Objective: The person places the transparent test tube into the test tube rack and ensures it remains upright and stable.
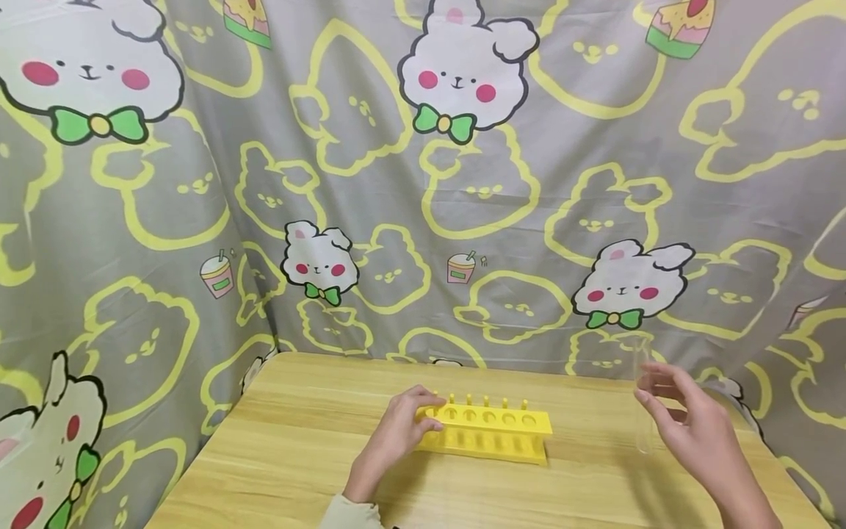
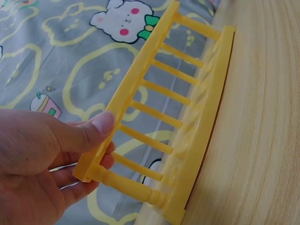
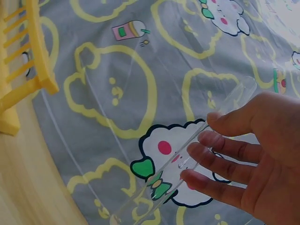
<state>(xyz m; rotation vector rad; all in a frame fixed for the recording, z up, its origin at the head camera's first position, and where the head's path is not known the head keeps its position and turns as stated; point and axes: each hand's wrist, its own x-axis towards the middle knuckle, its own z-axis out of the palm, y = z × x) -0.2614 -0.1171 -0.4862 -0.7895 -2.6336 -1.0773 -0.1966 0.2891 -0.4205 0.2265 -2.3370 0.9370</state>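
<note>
A yellow test tube rack (image 1: pixel 489 426) with a row of round holes and short pegs stands on the wooden table. My left hand (image 1: pixel 399 422) grips its left end, thumb over the top plate and fingers under it in the left wrist view. To the right of the rack, my right hand (image 1: pixel 694 426) pinches a clear test tube (image 1: pixel 643 430), held roughly upright. In the right wrist view the tube (image 3: pixel 164 178) runs slantwise between the thumb and fingertips, and it looks see-through with nothing visible inside.
The light wooden table (image 1: pixel 277 441) has its far edge against a grey curtain (image 1: pixel 383 184) printed with rabbits and yellow outlines. More of this curtain hangs along the left and right sides.
</note>
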